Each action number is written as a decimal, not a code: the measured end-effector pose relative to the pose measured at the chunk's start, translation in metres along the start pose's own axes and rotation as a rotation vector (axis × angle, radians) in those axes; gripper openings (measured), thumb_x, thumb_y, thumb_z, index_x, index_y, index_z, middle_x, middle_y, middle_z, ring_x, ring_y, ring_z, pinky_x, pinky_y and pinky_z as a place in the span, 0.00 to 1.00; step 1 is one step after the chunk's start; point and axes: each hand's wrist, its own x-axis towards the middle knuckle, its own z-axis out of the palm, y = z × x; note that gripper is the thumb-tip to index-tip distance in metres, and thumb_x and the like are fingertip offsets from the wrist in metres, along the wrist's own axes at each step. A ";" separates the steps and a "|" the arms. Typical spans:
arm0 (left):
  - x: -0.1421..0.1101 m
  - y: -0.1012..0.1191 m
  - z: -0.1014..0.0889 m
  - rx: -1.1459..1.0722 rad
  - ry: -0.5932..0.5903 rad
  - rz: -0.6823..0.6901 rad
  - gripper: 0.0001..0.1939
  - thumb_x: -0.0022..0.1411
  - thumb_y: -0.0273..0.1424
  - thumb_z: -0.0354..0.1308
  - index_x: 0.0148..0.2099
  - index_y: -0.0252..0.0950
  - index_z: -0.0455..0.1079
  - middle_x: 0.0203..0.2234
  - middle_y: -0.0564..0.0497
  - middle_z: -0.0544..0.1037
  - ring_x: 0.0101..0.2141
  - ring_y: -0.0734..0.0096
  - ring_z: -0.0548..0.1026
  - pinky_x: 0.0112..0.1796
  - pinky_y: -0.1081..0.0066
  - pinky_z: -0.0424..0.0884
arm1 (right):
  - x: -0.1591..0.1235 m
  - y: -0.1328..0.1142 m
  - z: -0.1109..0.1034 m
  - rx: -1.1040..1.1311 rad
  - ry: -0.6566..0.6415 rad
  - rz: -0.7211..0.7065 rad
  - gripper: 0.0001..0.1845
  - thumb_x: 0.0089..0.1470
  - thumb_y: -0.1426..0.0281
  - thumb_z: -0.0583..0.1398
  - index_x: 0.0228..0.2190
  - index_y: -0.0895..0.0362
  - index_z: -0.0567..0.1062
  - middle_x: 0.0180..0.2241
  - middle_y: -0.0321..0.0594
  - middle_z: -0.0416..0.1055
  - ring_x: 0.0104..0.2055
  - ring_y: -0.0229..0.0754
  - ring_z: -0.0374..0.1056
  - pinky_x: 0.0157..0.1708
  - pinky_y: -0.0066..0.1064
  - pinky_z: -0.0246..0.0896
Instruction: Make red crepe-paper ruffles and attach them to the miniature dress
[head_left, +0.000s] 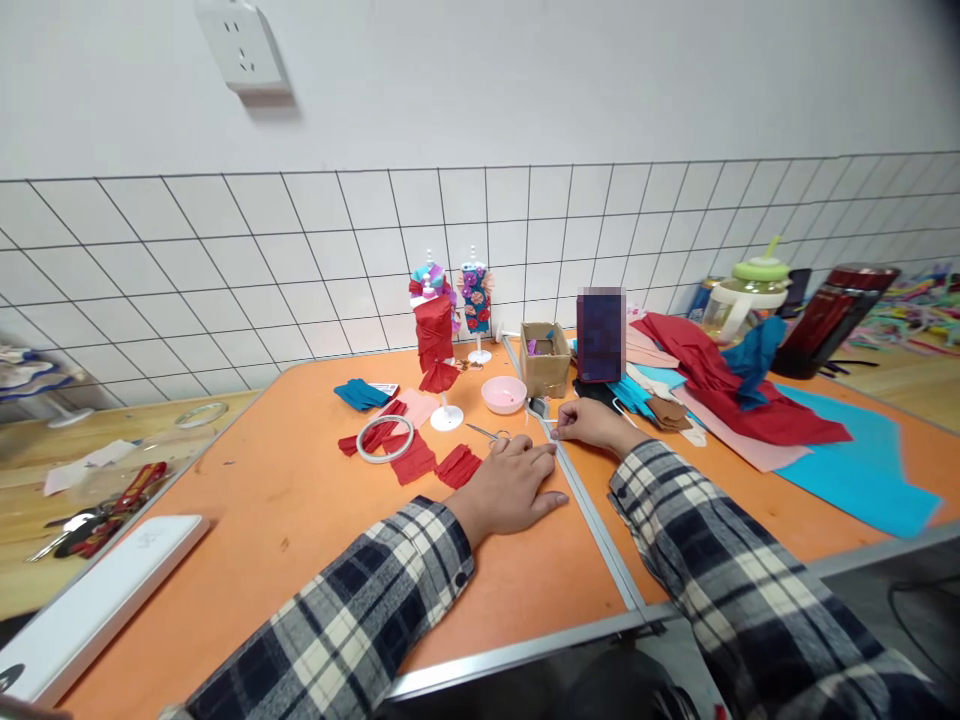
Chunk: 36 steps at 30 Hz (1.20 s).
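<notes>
My left hand [514, 487] lies palm down on the orange table [315, 560], its fingers stretched out. Just beyond its fingertips is a small pair of scissors [487, 433]. With fingertips pinched together, my right hand [592, 425] rests beside the metal table seam; a small whitish bit shows at the fingers, too small to name. A mini dress form [433, 340] wrapped in red crepe paper stands upright behind my left hand. Red crepe pieces [459, 466] and a white tape ring [385, 440] lie left of that hand.
A pink bowl [504, 395], a cardboard box [546, 362] and a dark upright box-like object [601, 336] stand behind my hands. Another decorated dress form [475, 300] is farther back. Coloured paper [735, 385], a red thermos [832, 322] and a power bank-like white block [105, 605] flank them.
</notes>
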 end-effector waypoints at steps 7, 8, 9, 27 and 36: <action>0.001 -0.002 0.001 -0.053 -0.030 0.007 0.24 0.67 0.50 0.44 0.46 0.36 0.68 0.55 0.46 0.71 0.46 0.55 0.66 0.47 0.54 0.58 | -0.001 0.000 -0.002 -0.046 0.009 0.018 0.13 0.45 0.61 0.65 0.21 0.57 0.72 0.22 0.33 0.69 0.27 0.37 0.63 0.25 0.26 0.50; 0.001 -0.002 0.001 -0.057 -0.029 0.008 0.24 0.67 0.51 0.44 0.46 0.36 0.68 0.55 0.46 0.71 0.45 0.55 0.66 0.47 0.54 0.58 | -0.002 -0.001 -0.003 -0.062 0.016 0.022 0.13 0.45 0.61 0.65 0.21 0.57 0.72 0.22 0.33 0.69 0.27 0.37 0.63 0.25 0.26 0.50; 0.001 -0.002 0.000 -0.059 -0.027 0.010 0.25 0.67 0.51 0.44 0.46 0.36 0.68 0.56 0.46 0.71 0.46 0.55 0.66 0.47 0.54 0.58 | -0.002 -0.002 -0.003 -0.079 0.024 0.026 0.13 0.46 0.62 0.65 0.22 0.57 0.72 0.22 0.33 0.69 0.27 0.37 0.63 0.25 0.26 0.50; -0.001 -0.003 0.000 -0.068 -0.022 0.011 0.25 0.66 0.52 0.45 0.46 0.36 0.67 0.55 0.44 0.71 0.49 0.53 0.66 0.49 0.53 0.57 | -0.009 -0.016 -0.007 -0.120 0.038 -0.133 0.10 0.54 0.65 0.60 0.32 0.53 0.80 0.32 0.38 0.77 0.33 0.41 0.69 0.32 0.27 0.57; 0.000 0.000 -0.002 -0.048 -0.010 0.021 0.23 0.66 0.51 0.45 0.46 0.35 0.66 0.53 0.44 0.72 0.49 0.54 0.66 0.49 0.53 0.58 | -0.008 -0.013 -0.003 -0.092 0.011 -0.139 0.12 0.55 0.62 0.58 0.32 0.56 0.79 0.27 0.36 0.75 0.29 0.38 0.68 0.27 0.26 0.55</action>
